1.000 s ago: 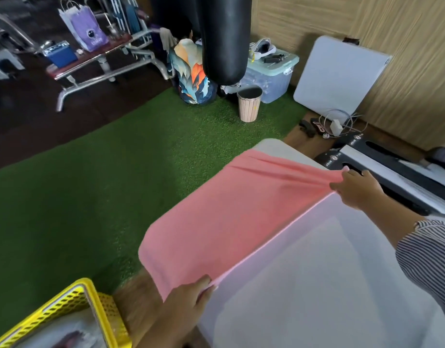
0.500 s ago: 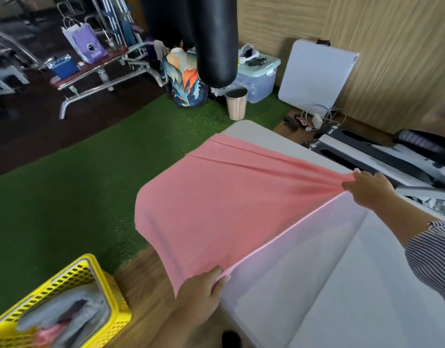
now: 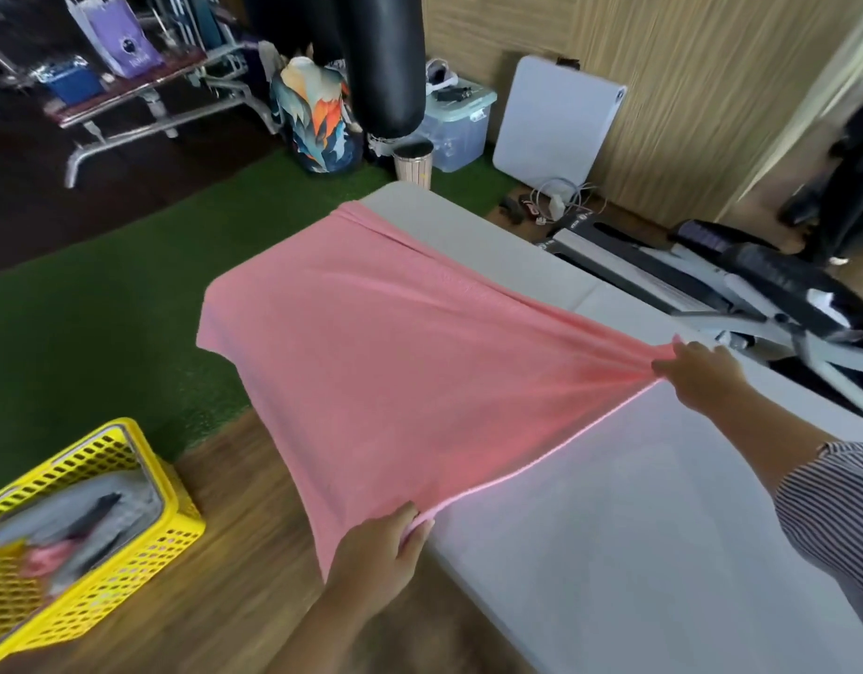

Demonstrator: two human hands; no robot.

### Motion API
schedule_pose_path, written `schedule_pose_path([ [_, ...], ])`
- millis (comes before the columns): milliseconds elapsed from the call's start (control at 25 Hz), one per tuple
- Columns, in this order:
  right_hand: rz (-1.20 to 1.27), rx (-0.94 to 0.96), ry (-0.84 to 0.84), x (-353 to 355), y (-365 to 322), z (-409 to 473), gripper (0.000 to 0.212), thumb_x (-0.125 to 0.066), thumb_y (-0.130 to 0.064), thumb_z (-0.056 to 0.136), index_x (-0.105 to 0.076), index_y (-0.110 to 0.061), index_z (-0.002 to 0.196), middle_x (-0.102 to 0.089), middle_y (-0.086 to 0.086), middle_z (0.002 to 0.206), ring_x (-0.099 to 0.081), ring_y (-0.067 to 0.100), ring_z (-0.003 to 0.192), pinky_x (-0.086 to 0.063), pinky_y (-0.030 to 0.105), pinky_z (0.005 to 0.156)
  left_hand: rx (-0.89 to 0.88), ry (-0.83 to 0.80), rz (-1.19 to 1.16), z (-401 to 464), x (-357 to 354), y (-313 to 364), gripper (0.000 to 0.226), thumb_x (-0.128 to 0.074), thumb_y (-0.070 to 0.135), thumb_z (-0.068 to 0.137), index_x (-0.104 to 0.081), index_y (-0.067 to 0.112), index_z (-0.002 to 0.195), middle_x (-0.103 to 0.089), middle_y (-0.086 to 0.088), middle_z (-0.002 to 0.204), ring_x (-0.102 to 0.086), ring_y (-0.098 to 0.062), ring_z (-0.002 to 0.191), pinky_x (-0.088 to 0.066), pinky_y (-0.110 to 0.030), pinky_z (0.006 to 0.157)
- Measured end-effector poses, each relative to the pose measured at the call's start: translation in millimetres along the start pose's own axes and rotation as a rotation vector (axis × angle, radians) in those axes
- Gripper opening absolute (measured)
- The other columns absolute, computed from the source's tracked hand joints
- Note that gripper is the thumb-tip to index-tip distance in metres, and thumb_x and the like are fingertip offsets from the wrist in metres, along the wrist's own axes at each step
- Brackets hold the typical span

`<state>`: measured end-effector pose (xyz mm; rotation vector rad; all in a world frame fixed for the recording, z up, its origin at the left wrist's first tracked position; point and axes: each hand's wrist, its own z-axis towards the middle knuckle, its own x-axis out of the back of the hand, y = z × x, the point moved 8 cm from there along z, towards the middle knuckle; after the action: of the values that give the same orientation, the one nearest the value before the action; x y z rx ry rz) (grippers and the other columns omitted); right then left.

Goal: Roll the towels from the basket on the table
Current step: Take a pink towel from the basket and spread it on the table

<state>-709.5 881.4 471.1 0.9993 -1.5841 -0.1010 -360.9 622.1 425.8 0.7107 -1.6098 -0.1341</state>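
Since a second ago the pink towel [image 3: 410,362] has come toward the near end of the table [image 3: 638,552], more of the far end now bare; both hands have kept their corners. Left hand [image 3: 378,552] fingers [image 3: 410,515] curled, pinching the near corner of the towel just off the table's left edge. Right hand [image 3: 702,377] fingers [image 3: 682,350] bunched on the opposite corner at the table's right edge, fabric gathered into creases there. Towel stretched taut between them, near hem lifted above the table; far end lies on the table, left portion drooping past the left edge. Yellow basket [image 3: 127,503] on the wood floor left of the table, grey and pink towels [image 3: 74,522] inside, blurred. Beyond the far end: black punching bag [image 3: 385,65], clear storage bin [image 3: 456,124].
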Motion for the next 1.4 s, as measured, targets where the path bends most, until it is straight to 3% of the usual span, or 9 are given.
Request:
schedule_pose_path([
  [120,-0.019,-0.004,0.006,-25,29,-16,0.043,-0.033,-0.009,0.095,-0.045,-0.036,0.125,-0.024,0.012,0.151,-0.040,0.025,0.128,-0.036,0.038,0.105,0.019,0.033,-0.025,-21,-24,34,0.023,-0.038,0.047,0.098,-0.041,0.029,0.084,-0.039,0.006,0.053,-0.044,-0.011,0.054,-0.036,-0.024,0.056],
  [240,-0.056,0.019,0.051,-61,66,-31,0.042,-0.034,-0.011,0.094,-0.046,-0.035,0.125,-0.029,0.013,0.148,-0.044,0.029,0.124,-0.042,0.038,0.101,0.039,0.064,-0.051,-42,-61,84,0.022,-0.039,0.046,0.098,-0.049,0.028,0.088,-0.042,0.009,0.055,-0.044,-0.006,0.052,-0.030,-0.015,0.051],
  [480,-0.142,0.032,0.033,-156,143,-102,0.040,-0.037,-0.013,0.093,-0.046,-0.035,0.125,-0.024,0.016,0.150,-0.036,0.036,0.131,-0.036,0.047,0.106,0.062,0.051,-0.129,-104,-156,200,0.039,-0.033,0.056,0.090,-0.053,0.023,0.089,-0.051,0.007,0.062,-0.060,-0.021,0.067,-0.040,-0.030,0.060],
  [600,-0.110,0.074,0.003,-196,173,-141,0.041,-0.036,-0.013,0.094,-0.046,-0.034,0.128,-0.029,0.014,0.147,-0.040,0.028,0.128,-0.044,0.038,0.099,0.018,0.003,-0.111,-129,-196,249,0.053,-0.022,0.066,0.082,-0.051,0.021,0.084,-0.057,0.001,0.066,-0.059,-0.021,0.066,-0.038,-0.030,0.059],
  [840,-0.064,0.033,-0.052,-245,201,-186,0.043,-0.039,-0.010,0.093,-0.041,-0.030,0.131,-0.014,0.016,0.154,-0.045,0.023,0.124,-0.044,0.036,0.095,-0.040,-0.155,-0.096,-165,-249,301,0.030,-0.043,0.043,0.093,-0.041,0.019,0.075,-0.039,0.003,0.058,-0.045,-0.015,0.062,-0.026,-0.027,0.058],
  [1040,-0.015,-0.065,-0.073,-266,226,-206,0.042,-0.045,-0.016,0.092,-0.042,-0.030,0.131,-0.012,0.016,0.154,-0.042,0.024,0.127,-0.040,0.039,0.101,-0.099,-0.286,-0.091,-178,-275,345,0.030,-0.047,0.033,0.093,-0.034,0.017,0.072,-0.035,0.000,0.059,-0.042,-0.017,0.067,-0.033,-0.033,0.064],
  [1120,-0.010,-0.061,-0.093,-274,224,-214,0.038,-0.045,-0.017,0.093,-0.043,-0.027,0.130,-0.016,0.015,0.153,-0.044,0.023,0.125,-0.041,0.039,0.100,-0.102,-0.352,-0.044,-185,-283,352,0.027,-0.044,0.034,0.094,-0.036,0.017,0.074,-0.035,0.003,0.064,-0.040,-0.016,0.073,-0.034,-0.032,0.065],
  [1240,-0.019,-0.027,-0.104,-276,211,-219,0.039,-0.046,-0.019,0.093,-0.041,-0.024,0.131,-0.034,0.007,0.145,-0.044,0.022,0.124,-0.040,0.040,0.102,-0.031,-0.389,-0.024,-185,-281,347,0.023,-0.043,0.044,0.094,-0.051,0.023,0.094,-0.046,0.012,0.082,-0.046,-0.013,0.084,-0.037,-0.027,0.072],
  [1400,0.026,-0.012,-0.120,-266,184,-221,0.038,-0.049,-0.022,0.089,-0.045,-0.019,0.126,-0.054,0.002,0.116,-0.051,0.019,0.112,-0.043,0.038,0.098,0.043,-0.204,-0.031,-151,-234,322,0.028,-0.042,0.049,0.095,-0.055,0.025,0.101,-0.063,0.009,0.100,-0.060,-0.015,0.092,-0.047,-0.029,0.081],
])
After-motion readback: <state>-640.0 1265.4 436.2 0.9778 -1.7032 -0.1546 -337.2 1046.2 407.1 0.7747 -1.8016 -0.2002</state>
